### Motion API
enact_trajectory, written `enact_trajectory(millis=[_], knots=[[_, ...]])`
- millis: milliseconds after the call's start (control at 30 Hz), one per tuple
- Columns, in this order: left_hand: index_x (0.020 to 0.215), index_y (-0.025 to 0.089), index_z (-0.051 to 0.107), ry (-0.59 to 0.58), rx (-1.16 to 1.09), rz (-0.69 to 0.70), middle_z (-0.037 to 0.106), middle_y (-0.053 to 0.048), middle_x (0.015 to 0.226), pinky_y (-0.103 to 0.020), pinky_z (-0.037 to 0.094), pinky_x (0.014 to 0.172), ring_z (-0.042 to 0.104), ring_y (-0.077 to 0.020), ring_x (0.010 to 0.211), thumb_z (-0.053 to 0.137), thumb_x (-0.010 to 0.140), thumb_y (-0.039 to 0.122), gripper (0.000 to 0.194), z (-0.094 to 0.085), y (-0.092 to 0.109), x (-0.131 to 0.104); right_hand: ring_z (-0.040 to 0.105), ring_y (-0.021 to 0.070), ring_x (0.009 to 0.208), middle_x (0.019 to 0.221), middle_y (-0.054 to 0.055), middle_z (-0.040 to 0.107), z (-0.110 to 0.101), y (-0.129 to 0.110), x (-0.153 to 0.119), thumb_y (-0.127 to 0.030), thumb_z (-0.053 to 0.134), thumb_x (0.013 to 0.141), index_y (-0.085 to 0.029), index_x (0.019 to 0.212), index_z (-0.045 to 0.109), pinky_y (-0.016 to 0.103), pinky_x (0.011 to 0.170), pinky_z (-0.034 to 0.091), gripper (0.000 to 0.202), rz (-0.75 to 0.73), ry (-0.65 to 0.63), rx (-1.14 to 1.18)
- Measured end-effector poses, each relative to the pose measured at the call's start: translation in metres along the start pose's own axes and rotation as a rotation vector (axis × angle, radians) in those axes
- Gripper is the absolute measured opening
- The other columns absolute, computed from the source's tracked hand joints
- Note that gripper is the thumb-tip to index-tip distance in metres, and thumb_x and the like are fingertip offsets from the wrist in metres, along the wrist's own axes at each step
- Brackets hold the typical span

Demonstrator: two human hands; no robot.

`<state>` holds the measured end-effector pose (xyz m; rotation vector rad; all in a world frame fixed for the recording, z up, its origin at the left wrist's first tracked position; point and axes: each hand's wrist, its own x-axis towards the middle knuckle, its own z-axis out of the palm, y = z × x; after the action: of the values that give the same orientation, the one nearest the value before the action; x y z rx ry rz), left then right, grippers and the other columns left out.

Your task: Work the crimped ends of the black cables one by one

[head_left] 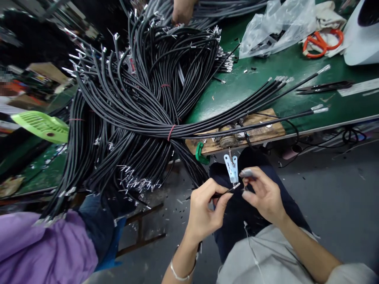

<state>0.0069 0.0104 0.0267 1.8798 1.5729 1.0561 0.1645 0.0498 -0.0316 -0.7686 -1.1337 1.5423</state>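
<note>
My left hand (pixel 209 205) pinches a black cable near its end, whose silvery tip (pixel 236 185) lies just under the jaws of a light-blue clip (pixel 231 169). To the right of that tip is my right hand (pixel 262 193), its thumb and fingers curled toward each other; a grey covering shows on one fingertip, and whatever lies between them is too small to name. The clip hangs from a metal fitting on a wooden board (pixel 266 132) at the table edge. Above, a bundle of black cables (pixel 142 118) tied with a red band crosses the board.
On the green table (pixel 296 67) are orange-handled scissors (pixel 321 44), a plastic bag (pixel 278 27) and dark pliers (pixel 325 86). A green clamp (pixel 201 154) grips the board's edge. A light-green fan (pixel 43 126) is at left. Another person's hand (pixel 182 11) and purple sleeve (pixel 47 248) are visible.
</note>
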Motion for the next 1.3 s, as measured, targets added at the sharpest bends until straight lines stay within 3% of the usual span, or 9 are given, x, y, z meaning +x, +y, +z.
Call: enact_trajectory(millis=[67,233,367,467,667,767,967,1067,1300], knots=[[0.073,0.016,0.058,-0.031,0.023,0.011,0.051,0.002,0.063,-0.021,0.033,0.050,0.044,-0.0092,0.054,0.062,0.083,0.012,0.011,0.000,0.001,-0.001,0.054,0.0194,0.086,0.102,0.007,0.058,0.000,-0.001,0.001,-0.028,0.079,0.071,-0.023,0.110,0.064,0.032,0.076,0.046,0.042,-0.080,-0.044,-0.085],[0.075,0.015,0.059,-0.012,0.077,-0.010,0.052,0.001,0.064,-0.021,0.033,0.050,0.044,-0.0089,0.053,0.058,0.085,0.013,0.011,0.002,0.001,-0.002,0.054,0.0183,0.074,0.077,0.005,0.061,0.008,0.003,0.005,-0.015,0.064,0.083,-0.020,0.082,0.065,0.033,0.068,0.046,0.005,-0.211,-0.033,-0.210],[0.074,0.015,0.059,0.015,0.145,-0.032,0.052,0.002,0.063,-0.021,0.031,0.048,0.044,-0.0081,0.050,0.054,0.088,0.012,0.015,0.004,0.001,-0.003,0.052,0.0174,0.068,0.072,0.005,0.061,0.015,0.011,0.000,-0.006,0.061,0.081,-0.018,0.079,0.064,0.033,0.063,0.045,0.013,-0.463,0.122,-0.429],[0.071,0.015,0.057,0.047,0.163,-0.054,0.050,0.002,0.060,-0.021,0.029,0.047,0.042,-0.0078,0.049,0.052,0.089,0.012,0.019,0.004,0.002,-0.002,0.054,0.0174,0.069,0.077,0.006,0.064,0.014,0.017,-0.005,-0.004,0.063,0.077,-0.018,0.083,0.065,0.034,0.065,0.046,0.015,-0.597,0.092,-0.533],[0.072,0.015,0.059,-0.004,0.127,-0.066,0.048,0.002,0.060,-0.022,0.028,0.048,0.041,-0.0082,0.050,0.052,0.091,0.016,0.020,0.002,0.001,-0.001,0.052,0.0167,0.071,0.079,0.005,0.060,0.007,0.011,0.002,-0.019,0.057,0.087,-0.017,0.093,0.066,0.031,0.064,0.045,0.011,-0.269,0.012,-0.366],[0.068,0.015,0.055,-0.102,0.097,-0.065,0.047,0.002,0.059,-0.022,0.030,0.051,0.043,-0.0085,0.052,0.047,0.094,0.017,0.027,-0.002,-0.001,0.002,0.051,0.0166,0.071,0.072,0.004,0.059,0.010,0.003,0.006,-0.021,0.058,0.089,-0.016,0.078,0.066,0.031,0.067,0.043,0.015,-0.237,-0.112,-0.309],[0.072,0.016,0.059,-0.208,-0.142,0.137,0.055,0.000,0.061,-0.024,0.035,0.053,0.047,-0.0109,0.054,0.052,0.094,0.031,0.027,-0.010,-0.007,0.008,0.043,0.0099,0.048,0.053,-0.002,0.048,0.015,0.007,0.004,-0.056,0.065,0.079,-0.017,0.058,0.058,0.023,0.045,0.035,0.045,0.240,-0.401,0.455],[0.074,0.017,0.059,-0.140,-0.126,0.181,0.058,-0.001,0.063,-0.024,0.037,0.054,0.050,-0.0119,0.057,0.058,0.091,0.027,0.019,-0.008,-0.005,0.006,0.037,0.0069,0.039,0.047,-0.003,0.047,0.010,0.008,0.010,-0.052,0.069,0.074,-0.015,0.054,0.058,0.021,0.037,0.028,0.044,0.423,-0.491,0.491],[0.076,0.017,0.057,0.002,0.190,0.266,0.057,0.000,0.062,-0.025,0.037,0.053,0.051,-0.0121,0.055,0.065,0.080,0.008,0.013,-0.007,0.004,-0.006,0.045,0.0087,0.049,0.050,-0.002,0.053,-0.001,-0.010,0.050,-0.044,0.065,0.080,-0.014,0.054,0.061,0.022,0.050,0.034,0.040,0.221,-0.114,-0.001]])
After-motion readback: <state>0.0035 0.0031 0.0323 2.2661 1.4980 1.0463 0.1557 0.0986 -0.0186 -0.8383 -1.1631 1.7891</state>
